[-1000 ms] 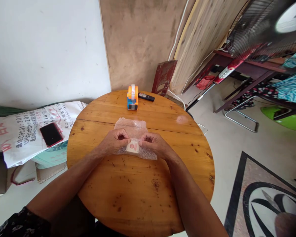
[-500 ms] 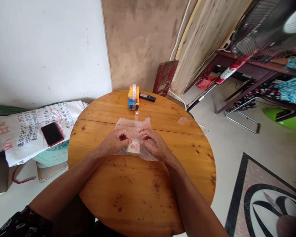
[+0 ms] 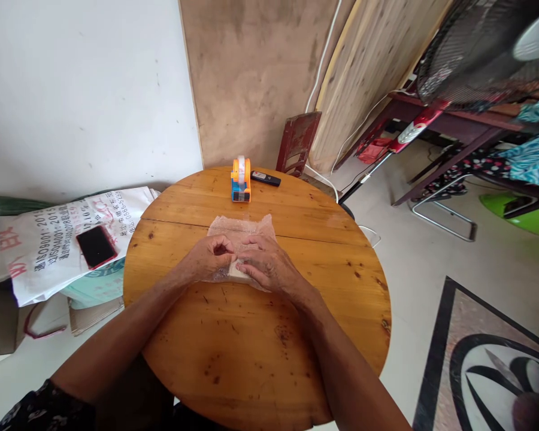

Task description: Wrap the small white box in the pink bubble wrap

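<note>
A sheet of bubble wrap (image 3: 245,226) lies on the round wooden table (image 3: 224,353). On it rests a small white box (image 3: 235,270), now mostly covered by my right hand. My left hand (image 3: 211,256) is closed in a pinch at the left side of the box, with a bit of the wrap at its fingertips. Over the box and the right part of the sheet reaches my right hand (image 3: 269,263); its thumb and fingers close on the wrap near the left fingertips.
An orange and blue tape dispenser (image 3: 241,179) stands at the table's far edge beside a black remote-like device (image 3: 266,178). A phone (image 3: 96,246) lies on white sacks (image 3: 63,239) at left. Right stand a fan (image 3: 458,54) and a seated person (image 3: 532,143).
My right hand has moved left over the box, drawing the wrap's right side inward and hiding the red print. The left hand stays nearly in place.
</note>
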Available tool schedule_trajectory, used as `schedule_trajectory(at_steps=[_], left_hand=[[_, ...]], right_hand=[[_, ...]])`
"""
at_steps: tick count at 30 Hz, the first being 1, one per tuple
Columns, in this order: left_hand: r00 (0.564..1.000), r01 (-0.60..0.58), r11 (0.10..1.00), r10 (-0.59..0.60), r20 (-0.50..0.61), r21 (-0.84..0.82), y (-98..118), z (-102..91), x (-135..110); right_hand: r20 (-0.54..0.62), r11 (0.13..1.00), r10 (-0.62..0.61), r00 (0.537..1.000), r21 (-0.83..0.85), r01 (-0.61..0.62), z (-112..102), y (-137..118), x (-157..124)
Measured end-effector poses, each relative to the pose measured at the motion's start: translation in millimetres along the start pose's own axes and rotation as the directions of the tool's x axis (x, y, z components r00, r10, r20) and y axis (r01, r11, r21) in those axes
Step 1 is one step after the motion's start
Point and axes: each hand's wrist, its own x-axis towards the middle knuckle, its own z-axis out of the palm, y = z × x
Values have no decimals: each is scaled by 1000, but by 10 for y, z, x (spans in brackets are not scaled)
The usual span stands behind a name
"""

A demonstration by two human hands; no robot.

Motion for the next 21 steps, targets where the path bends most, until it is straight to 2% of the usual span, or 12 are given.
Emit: schedule_trajectory(at_steps=[3,7,9,14,18,21], left_hand=[[1000,0,999,0,9,44,4,-97,-31],[992,65,987,-80,99,148,-3,-283,-102],[990,88,976,-109,93,200,-24,-325,-124],[988,151,916,-150,-32,372,-59,-215,-104],[989,150,830,-134,-68,537,-20,-113,-85],[987,162,770,-117,-114,617,-9,-129,-117]], right_hand=[[10,999,-31,999,-35,32,3,1,0],[7,997,-53,999,-50,53,2,-8,9],[12,998,-44,999,-46,44,0,-18,13],[27,998,-27,999,-59,29,10,-29,15],[31,996,-34,999,-85,37,26,-30,10],[32,994,-32,999,-103,36,29,-46,15]])
